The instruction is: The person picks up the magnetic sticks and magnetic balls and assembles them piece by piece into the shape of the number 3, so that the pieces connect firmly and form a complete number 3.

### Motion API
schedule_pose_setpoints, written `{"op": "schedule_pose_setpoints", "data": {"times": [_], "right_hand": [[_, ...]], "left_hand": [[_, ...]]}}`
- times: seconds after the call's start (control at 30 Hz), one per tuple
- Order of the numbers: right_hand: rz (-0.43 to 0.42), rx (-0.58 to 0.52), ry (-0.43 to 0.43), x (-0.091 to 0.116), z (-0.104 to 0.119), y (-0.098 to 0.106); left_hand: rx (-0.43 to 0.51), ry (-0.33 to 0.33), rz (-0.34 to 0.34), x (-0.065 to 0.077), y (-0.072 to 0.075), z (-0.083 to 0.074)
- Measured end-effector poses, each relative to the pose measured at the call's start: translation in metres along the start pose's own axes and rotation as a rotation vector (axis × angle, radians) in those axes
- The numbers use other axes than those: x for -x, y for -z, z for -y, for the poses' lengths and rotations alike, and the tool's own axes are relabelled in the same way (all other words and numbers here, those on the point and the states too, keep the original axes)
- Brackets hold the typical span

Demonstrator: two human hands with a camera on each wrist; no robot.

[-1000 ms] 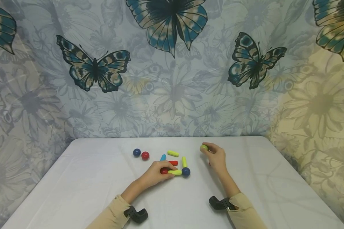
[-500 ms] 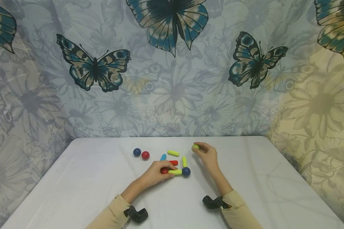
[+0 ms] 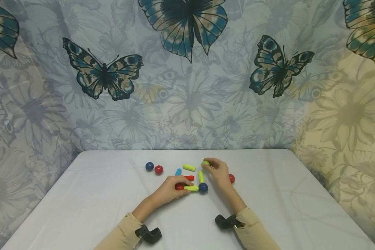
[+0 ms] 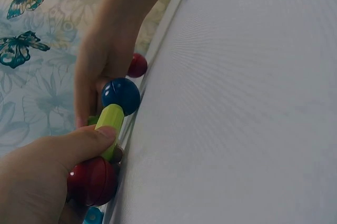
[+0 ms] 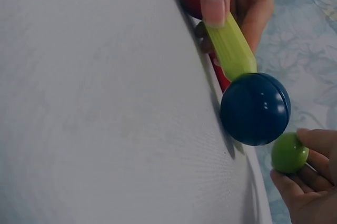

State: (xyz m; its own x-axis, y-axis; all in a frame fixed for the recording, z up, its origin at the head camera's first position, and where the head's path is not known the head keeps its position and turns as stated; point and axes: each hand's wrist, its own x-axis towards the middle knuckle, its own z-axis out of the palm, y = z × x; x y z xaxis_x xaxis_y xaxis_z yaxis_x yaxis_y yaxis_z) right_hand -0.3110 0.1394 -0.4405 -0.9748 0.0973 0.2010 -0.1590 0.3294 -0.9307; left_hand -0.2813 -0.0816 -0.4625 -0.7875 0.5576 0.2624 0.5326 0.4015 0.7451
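Observation:
My left hand pinches a yellow-green stick between thumb and fingers in the left wrist view. A red ball sits at the stick's near end and a dark blue ball at its other end. In the head view, a second yellow-green stick runs back from that blue ball. Just beyond its far end, my right hand holds a green ball by its fingertips. Behind the left hand lie a red stick and a light blue stick, both partly hidden.
A loose yellow-green stick lies farther back on the white table. Left of it are a dark blue ball and a red ball. Another red ball shows behind the right wrist. A patterned butterfly backdrop stands behind the table.
My right hand has moved left with the green ball, toward the far end of the second yellow-green stick. The red ball behind it has come into view. The left hand stays put.

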Motion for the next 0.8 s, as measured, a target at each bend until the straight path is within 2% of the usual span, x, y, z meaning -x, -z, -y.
{"op": "schedule_pose_setpoints", "data": {"times": [0.13,0.37,0.8], "right_hand": [[0.01,0.012,0.004,0.0,-0.002,-0.004],[0.04,-0.036,0.005,0.001,0.0,-0.008],[0.071,-0.019,0.008,0.002,-0.001,-0.013]], "left_hand": [[-0.006,0.003,0.002,0.0,0.0,0.0],[-0.014,0.008,0.001,0.0,0.001,0.0],[-0.013,0.005,0.006,0.0,0.001,-0.001]]}}
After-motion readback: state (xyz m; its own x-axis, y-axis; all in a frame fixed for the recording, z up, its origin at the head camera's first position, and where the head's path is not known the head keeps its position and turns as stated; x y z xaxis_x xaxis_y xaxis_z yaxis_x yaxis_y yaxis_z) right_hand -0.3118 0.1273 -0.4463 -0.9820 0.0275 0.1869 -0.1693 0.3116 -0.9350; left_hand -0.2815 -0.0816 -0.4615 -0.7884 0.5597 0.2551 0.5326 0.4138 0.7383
